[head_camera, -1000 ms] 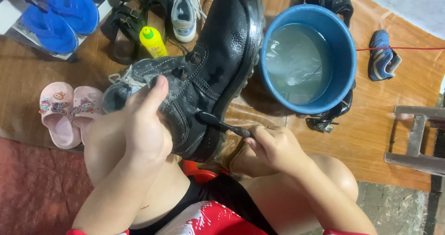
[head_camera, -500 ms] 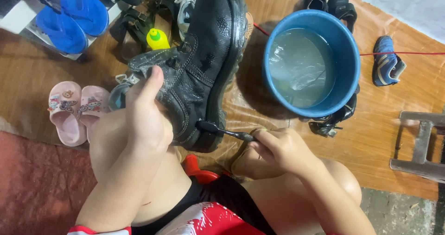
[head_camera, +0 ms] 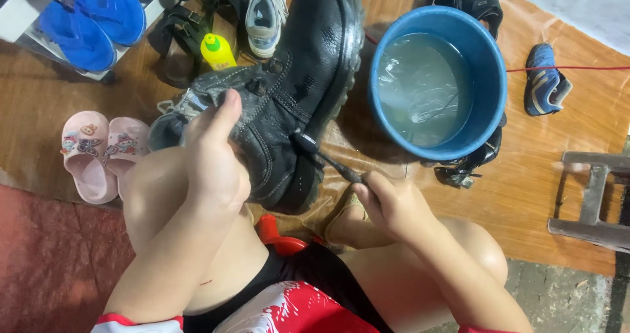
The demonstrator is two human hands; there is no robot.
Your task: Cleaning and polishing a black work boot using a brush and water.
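Black leather work boot (head_camera: 302, 90) getting scrubbed along the sole edge with a small dark brush (head_camera: 325, 159).

Left hand (head_camera: 213, 159) is wrapped around the boot's ankle end, thumb up over the collar, propping it on the left knee with the toe pointing away over the wooden floor (head_camera: 558, 195). Right hand (head_camera: 394, 205) is closed in a pinch on the brush handle, bristles touching the side of the boot just above the sole. Blue basin (head_camera: 489, 70) of cloudy water sits just beside the boot's toe, so my guess is a hard stroke or a slipped grip could swing the toe into the rim and slosh water out. Pink kids' slippers (head_camera: 98, 152), a yellow bottle (head_camera: 216, 51) and blue sandals (head_camera: 92, 21) lie around, near enough to get splashed.
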